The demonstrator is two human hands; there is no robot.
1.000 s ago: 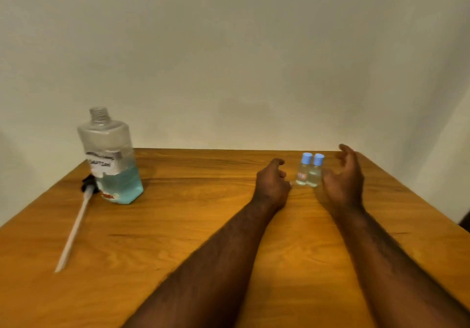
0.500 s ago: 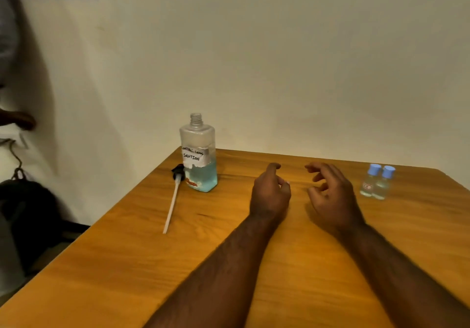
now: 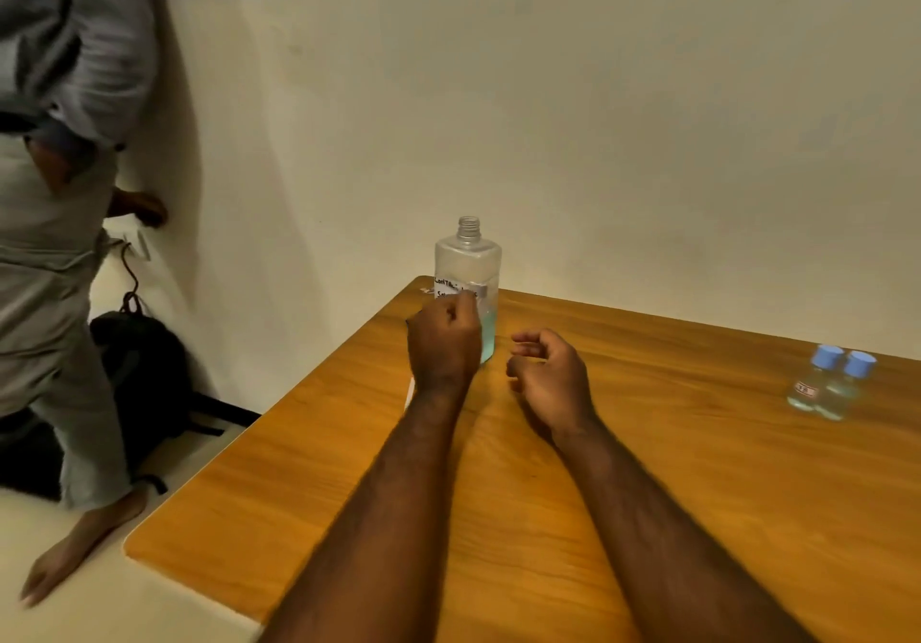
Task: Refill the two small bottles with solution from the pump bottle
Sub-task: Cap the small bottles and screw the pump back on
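Left hand (image 3: 443, 343) mid-frame, fingers curled in front of the open-necked pump bottle (image 3: 467, 269), grip on it unclear | right hand (image 3: 548, 378) just beside it, fingers loosely curled, holding nothing | two small bottles (image 3: 830, 383), blue caps on, touching, far right of the desk (image 3: 697, 468).

The pump bottle (image 3: 467, 283) stands uncapped near the far left corner of the wooden table (image 3: 648, 468), with the left hand (image 3: 443, 341) directly in front of it. Bare tabletop lies between the right hand (image 3: 548, 378) and the two small bottles (image 3: 830, 383), well apart at the right.
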